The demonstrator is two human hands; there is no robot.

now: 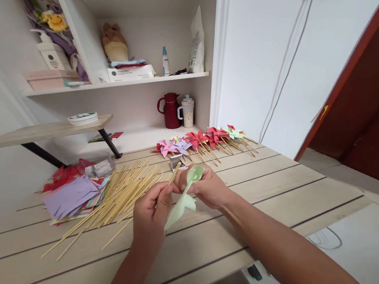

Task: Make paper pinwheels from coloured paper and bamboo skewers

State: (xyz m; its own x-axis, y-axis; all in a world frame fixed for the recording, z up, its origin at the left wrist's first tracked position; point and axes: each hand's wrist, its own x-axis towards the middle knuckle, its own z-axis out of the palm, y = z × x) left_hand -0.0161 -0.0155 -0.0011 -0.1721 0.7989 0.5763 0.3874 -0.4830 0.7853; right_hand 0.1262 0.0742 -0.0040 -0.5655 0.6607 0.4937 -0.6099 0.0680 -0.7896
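Note:
My left hand [151, 214] is closed around a thin wooden stick [174, 174] that points up and away. My right hand [205, 187] pinches a pale green folded paper pinwheel [183, 200] against the top of that stick. Both hands hover over the wooden table [267, 178], near its middle. A loose heap of wooden sticks [118, 197] lies just left of my hands. Beyond them a row of finished pinwheels [203, 141] in pink, purple, red and green rests on the table.
A pile of coloured paper squares [70, 192] and a clear plastic bag [99, 167] sit at the left. A red jug [170, 110] and a speckled cup [187, 111] stand at the back. Shelves [121, 82] hold boxes and bottles. A brown door [373, 90] is at right.

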